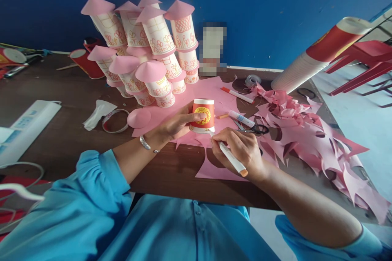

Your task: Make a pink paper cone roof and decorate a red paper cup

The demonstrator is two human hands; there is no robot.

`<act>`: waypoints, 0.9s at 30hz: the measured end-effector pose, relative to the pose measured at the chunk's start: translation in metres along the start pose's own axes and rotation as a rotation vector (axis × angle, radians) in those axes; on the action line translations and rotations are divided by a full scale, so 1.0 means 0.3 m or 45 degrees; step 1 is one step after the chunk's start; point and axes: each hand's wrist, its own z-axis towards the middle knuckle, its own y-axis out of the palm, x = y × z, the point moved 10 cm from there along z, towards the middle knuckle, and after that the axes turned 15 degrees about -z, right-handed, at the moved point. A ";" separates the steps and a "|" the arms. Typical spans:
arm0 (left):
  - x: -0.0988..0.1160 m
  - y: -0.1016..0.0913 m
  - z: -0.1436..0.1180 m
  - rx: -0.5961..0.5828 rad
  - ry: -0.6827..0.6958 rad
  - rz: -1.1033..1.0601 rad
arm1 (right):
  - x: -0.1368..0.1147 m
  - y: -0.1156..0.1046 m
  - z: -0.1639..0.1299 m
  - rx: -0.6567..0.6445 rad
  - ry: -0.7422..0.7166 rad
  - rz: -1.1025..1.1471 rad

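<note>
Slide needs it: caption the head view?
Left hand steadies red paper cup on pink paper; right hand holds marker.

**Counts of craft items on the table**

Two hands are in view: the left hand (176,124) and the right hand (241,149). There are two orange-capped markers: one marker in the right hand (231,158) and one marker lying on the pink paper (237,95). One glue stick (241,118), one pair of scissors (255,129) and two tape rolls (114,121) (252,80) are visible. One red cup (203,116) stands upside down. The pile of pink-roofed decorated cups (153,53) holds at least a dozen; the exact number cannot be told. One long stack of nested cups (318,55) lies at the right.
</note>
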 end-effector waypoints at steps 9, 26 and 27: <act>-0.004 -0.025 -0.003 0.078 -0.008 0.040 | 0.005 0.006 -0.001 -0.042 0.058 0.045; 0.004 0.005 -0.001 0.029 -0.001 0.013 | 0.002 0.010 -0.003 -0.031 0.039 0.050; 0.002 0.001 -0.002 0.036 -0.007 0.014 | 0.002 0.010 -0.003 -0.030 0.040 0.046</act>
